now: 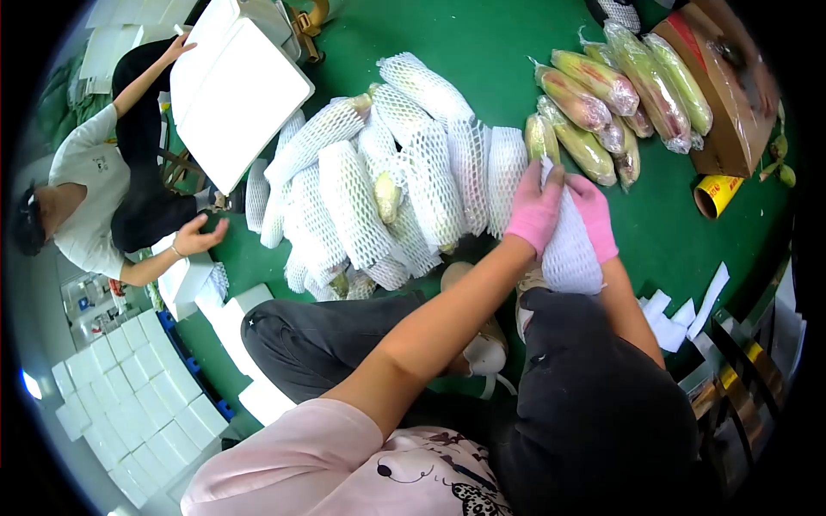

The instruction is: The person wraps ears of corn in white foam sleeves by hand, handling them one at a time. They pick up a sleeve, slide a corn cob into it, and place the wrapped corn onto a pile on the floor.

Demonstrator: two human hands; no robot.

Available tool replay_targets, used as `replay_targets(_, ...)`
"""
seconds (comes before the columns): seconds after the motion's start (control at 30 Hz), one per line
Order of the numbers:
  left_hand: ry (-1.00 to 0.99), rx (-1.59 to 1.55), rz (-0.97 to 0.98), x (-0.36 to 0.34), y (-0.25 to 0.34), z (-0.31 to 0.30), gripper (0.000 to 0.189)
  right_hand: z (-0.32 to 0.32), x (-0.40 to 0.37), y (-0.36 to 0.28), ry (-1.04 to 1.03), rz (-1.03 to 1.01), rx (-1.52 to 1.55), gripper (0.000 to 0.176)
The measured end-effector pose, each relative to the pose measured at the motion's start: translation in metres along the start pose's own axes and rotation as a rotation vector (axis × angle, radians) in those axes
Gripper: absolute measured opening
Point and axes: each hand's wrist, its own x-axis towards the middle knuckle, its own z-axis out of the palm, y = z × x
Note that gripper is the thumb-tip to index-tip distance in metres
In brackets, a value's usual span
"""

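My left hand (535, 209), in a pink fingerless glove, pinches the upper end of a white foam net sleeve (571, 251). My right hand (595, 220), gloved alike, curls round the sleeve's far side. The sleeve slants down over my right knee; whatever it contains is hidden. Just beyond my left fingers is a film-wrapped ear of corn (540, 138). Left of my hands lies a heap of corn ears in foam net sleeves (353, 202), with husk ends showing on some. Several film-wrapped corn ears (594, 95) lie ahead to the right.
A person (95, 185) sits at the left beside a white foam box (241, 99). At the right, another person's hand (761, 86) is over a cardboard box (718, 112). A yellow tape roll (717, 196) and white scraps (671, 322) lie on the green floor (482, 43).
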Motion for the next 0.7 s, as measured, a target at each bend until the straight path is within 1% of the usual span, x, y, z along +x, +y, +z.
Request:
replay_targets(0.07,-0.060,0.054,-0.228,-0.003,-0.008,-0.001,0.058,0.000,0.003,0.025,0.187,-0.263,-0.040,0.016)
replay_targets(0.1,-0.069,-0.001,-0.223,-0.007,-0.014,0.001,0.057,-0.002,0.002,0.030,0.286,-0.389,-0.063,0.017)
replay_targets(0.13,-0.082,-0.057,-0.217,-0.012,-0.021,0.004,0.055,-0.016,0.003,0.030,0.300,-0.333,-0.085,0.020)
replay_targets(0.17,-0.095,-0.114,-0.211,-0.015,-0.027,0.008,0.054,-0.023,0.000,0.032,0.235,-0.164,0.278,0.020)
replay_targets(0.2,0.049,0.032,-0.192,-0.016,-0.035,0.014,0.052,-0.025,-0.005,0.026,0.163,0.002,0.638,0.021)
replay_targets(0.23,0.025,0.051,-0.240,-0.011,-0.024,0.006,0.051,-0.027,-0.013,0.014,0.084,0.166,0.996,0.022)
replay_targets(0.27,-0.022,-0.291,-0.303,0.008,-0.045,-0.002,0.049,-0.013,-0.032,-0.023,0.032,0.252,1.036,0.026)
replay_targets(0.3,-0.101,-0.654,-0.442,0.020,-0.024,-0.011,0.047,-0.013,-0.037,-0.005,-0.051,0.049,0.591,0.027)
replay_targets(0.33,-0.221,-0.705,-0.574,0.040,-0.005,-0.027,0.038,-0.013,-0.042,0.012,-0.042,-0.157,0.154,0.030)
replay_targets(0.37,-0.457,-0.786,-0.733,0.064,0.007,-0.041,0.036,-0.016,-0.030,0.039,-0.091,0.010,0.084,0.033)
replay_targets(0.4,-0.612,-0.484,-0.625,0.071,0.023,-0.045,0.037,-0.016,-0.021,0.056,-0.150,0.172,0.006,0.038)
replay_targets(0.43,-0.751,-0.176,-0.492,0.079,0.042,-0.041,0.039,-0.022,0.001,0.066,-0.112,0.155,-0.537,0.045)
replay_targets(0.47,-0.922,0.409,-0.286,0.082,0.060,-0.032,0.053,-0.018,-0.004,0.040,-0.139,0.165,-0.640,0.048)
replay_targets(0.5,-0.951,0.798,-0.003,0.079,0.066,-0.022,0.057,-0.014,-0.010,0.014,-0.167,0.173,-0.744,0.051)
replay_targets(0.53,-0.868,1.110,0.052,0.085,0.068,-0.009,0.054,-0.011,-0.015,-0.012,-0.197,0.178,-0.847,0.055)
replay_targets(0.57,-0.768,1.420,0.110,0.097,0.069,0.001,0.052,-0.013,-0.021,0.004,-0.163,0.081,-0.747,0.058)
replay_targets(0.6,-0.578,1.438,0.190,0.106,0.068,0.001,0.049,-0.015,-0.024,0.025,-0.128,-0.016,-0.644,0.061)
replay_targets(0.63,-0.388,1.446,0.270,0.117,0.064,0.000,0.045,-0.014,-0.015,0.049,-0.132,-0.120,-0.565,0.059)
replay_targets(0.67,-0.330,1.437,0.260,0.129,0.052,-0.002,0.042,-0.014,-0.007,0.073,-0.144,-0.222,-0.488,0.058)
replay_targets(0.7,-0.288,1.338,0.189,0.136,0.037,-0.004,0.043,-0.009,-0.006,0.057,-0.157,-0.137,-0.527,0.058)
